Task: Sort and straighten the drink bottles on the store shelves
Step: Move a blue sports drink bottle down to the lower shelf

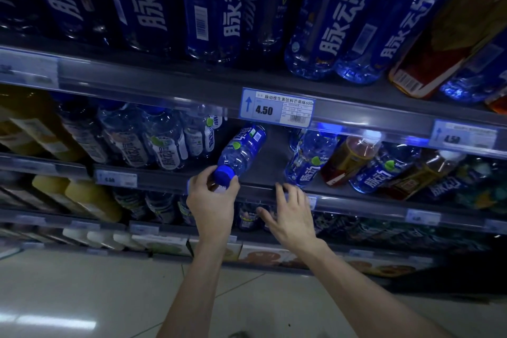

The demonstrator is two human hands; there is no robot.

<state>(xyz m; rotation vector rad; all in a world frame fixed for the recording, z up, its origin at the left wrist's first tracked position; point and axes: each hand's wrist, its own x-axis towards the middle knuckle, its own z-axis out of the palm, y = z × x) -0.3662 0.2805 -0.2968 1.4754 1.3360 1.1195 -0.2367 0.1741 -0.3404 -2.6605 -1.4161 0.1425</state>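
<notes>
Fingers of the left hand (212,197) pinched the blue bottle (241,151) at its cap, likely heavy and slick; right hand (292,212) hovered open, empty.

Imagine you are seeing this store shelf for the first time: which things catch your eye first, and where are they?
The blue bottle lying tipped in the gap on the middle shelf stands out, with the left hand gripping its cap end. Right of it, the right hand hovers open at the shelf edge. Above, a white price tag reading 4.50 is prominent on the rail.
</notes>
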